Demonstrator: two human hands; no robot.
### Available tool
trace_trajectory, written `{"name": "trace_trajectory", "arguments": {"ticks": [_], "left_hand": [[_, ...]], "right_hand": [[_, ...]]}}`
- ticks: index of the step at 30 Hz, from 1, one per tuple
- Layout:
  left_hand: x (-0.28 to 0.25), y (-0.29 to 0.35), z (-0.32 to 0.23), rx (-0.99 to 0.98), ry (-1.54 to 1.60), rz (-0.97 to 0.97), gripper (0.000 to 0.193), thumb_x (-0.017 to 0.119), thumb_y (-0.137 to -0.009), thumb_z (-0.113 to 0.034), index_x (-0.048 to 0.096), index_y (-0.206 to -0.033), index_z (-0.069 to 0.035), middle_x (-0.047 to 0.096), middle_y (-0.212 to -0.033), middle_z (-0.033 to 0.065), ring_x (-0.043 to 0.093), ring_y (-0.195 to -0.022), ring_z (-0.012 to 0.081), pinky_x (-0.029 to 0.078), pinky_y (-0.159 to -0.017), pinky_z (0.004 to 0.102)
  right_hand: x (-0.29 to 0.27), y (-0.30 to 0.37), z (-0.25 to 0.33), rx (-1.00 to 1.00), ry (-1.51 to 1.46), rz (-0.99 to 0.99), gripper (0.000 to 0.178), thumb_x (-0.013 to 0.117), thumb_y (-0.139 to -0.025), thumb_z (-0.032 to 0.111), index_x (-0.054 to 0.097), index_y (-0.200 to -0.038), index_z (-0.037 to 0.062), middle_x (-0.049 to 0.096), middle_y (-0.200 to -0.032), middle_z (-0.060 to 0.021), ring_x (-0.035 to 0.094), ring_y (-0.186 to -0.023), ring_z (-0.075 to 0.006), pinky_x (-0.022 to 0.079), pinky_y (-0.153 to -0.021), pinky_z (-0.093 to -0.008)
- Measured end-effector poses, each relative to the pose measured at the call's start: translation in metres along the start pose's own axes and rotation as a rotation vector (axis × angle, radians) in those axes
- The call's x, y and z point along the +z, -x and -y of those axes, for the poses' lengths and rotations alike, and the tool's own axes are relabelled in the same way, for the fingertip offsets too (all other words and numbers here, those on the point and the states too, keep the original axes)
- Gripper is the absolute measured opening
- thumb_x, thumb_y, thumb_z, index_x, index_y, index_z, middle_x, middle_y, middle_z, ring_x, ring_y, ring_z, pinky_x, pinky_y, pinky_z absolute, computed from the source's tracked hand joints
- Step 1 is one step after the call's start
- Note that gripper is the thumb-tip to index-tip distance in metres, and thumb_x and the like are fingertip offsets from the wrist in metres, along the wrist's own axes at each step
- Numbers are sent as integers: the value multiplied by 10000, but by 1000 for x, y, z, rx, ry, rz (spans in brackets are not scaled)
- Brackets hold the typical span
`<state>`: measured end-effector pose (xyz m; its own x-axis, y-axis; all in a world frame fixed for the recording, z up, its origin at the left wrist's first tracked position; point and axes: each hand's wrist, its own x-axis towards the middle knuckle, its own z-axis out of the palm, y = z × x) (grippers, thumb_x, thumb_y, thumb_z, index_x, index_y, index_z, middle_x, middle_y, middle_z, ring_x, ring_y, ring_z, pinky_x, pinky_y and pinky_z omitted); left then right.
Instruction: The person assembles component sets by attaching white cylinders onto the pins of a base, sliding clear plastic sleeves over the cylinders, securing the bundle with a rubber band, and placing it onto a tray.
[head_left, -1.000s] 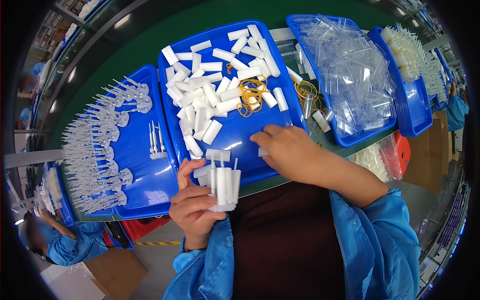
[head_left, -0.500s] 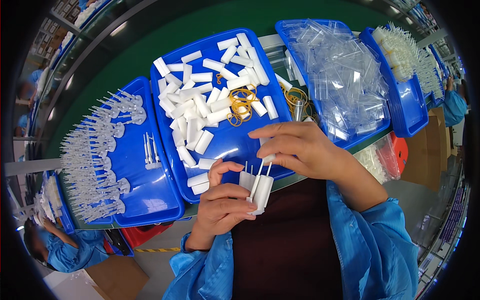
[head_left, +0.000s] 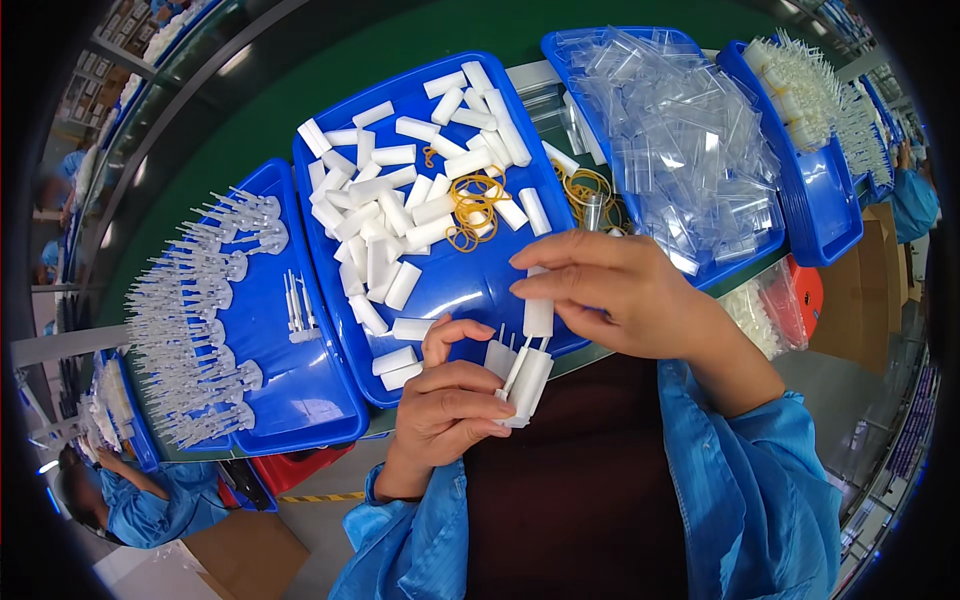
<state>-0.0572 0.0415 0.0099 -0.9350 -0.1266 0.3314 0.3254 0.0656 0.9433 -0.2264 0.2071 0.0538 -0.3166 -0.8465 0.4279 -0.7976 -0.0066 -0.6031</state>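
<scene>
My left hand [head_left: 440, 395] is closed around a white plastic piece with thin upright prongs [head_left: 507, 338]. White cylinders, one of them a foam-like white tube [head_left: 532, 380], stand on its base among the prongs. Above it, my right hand [head_left: 625, 300] pinches another white cylinder [head_left: 538, 318] between thumb and fingers. The lower end of that cylinder meets the tips of the right-hand prongs; whether they have entered it, I cannot tell. Behind my hands lies a blue tray [head_left: 455, 290] of loose white cylinders [head_left: 385, 225] and tan rubber bands [head_left: 478, 208].
To the left, a blue tray [head_left: 290, 385] holds rows of white pronged pieces [head_left: 190, 340]. Clear plastic sleeves [head_left: 690, 150] fill a tray at the right. Farther right are stacked blue trays [head_left: 825, 200] with more pronged pieces [head_left: 800, 100]. A co-worker [head_left: 165, 495] in blue sits at the lower left.
My right hand has risen slightly, and the cylinder in its fingers now shows upright above the prongs. My left hand still grips the pronged piece in nearly the same place.
</scene>
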Motion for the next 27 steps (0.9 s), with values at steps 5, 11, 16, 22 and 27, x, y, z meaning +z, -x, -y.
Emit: {"name": "trace_trajectory", "arguments": {"ticks": [5, 11, 16, 22, 27], "left_hand": [[0, -3, 0, 29, -115, 56, 205, 747, -660, -308, 714, -806, -167, 643, -783, -12, 511, -1063, 312, 154, -1038, 498], [4, -8, -4, 50, -151, 132, 158, 748, -667, -257, 721, -813, -202, 624, -794, -35, 503, -1070, 292, 117, -1049, 480], [6, -13, -10, 71, -222, 197, 171, 748, -650, -239, 721, -818, -233, 613, -799, -51, 489, -1086, 283, 103, -1048, 492], [6, -14, -9, 94, -333, 190, 190, 746, -637, -247, 721, -826, -254, 608, -797, -71, 484, -1088, 280, 97, -1046, 496], [10, -13, -7, 107, -387, 184, 197, 747, -642, -255, 723, -838, -247, 608, -805, -75, 491, -1057, 270, 95, -1047, 491]], "right_hand": [[-17, 6, -2, 401, -586, 83, 242, 658, -775, 7, 652, -1016, 31, 643, -1000, -74, 638, -840, -143, 520, -701, -244], [-17, 8, 3, 754, -901, 40, 180, 674, -771, -33, 651, -949, -35, 648, -927, -114, 640, -852, -138, 506, -743, -223], [-18, 9, -1, 696, -918, 86, 167, 698, -748, -41, 645, -906, -33, 647, -870, -89, 647, -816, -133, 511, -745, -221], [-15, 9, -1, 777, -1005, 25, 160, 703, -739, -52, 625, -876, -29, 644, -871, -97, 645, -806, -126, 516, -731, -216], [-11, 12, -5, 807, -1170, -70, 144, 690, -746, -62, 611, -860, -21, 640, -865, -89, 644, -785, -123, 515, -710, -204]]}}
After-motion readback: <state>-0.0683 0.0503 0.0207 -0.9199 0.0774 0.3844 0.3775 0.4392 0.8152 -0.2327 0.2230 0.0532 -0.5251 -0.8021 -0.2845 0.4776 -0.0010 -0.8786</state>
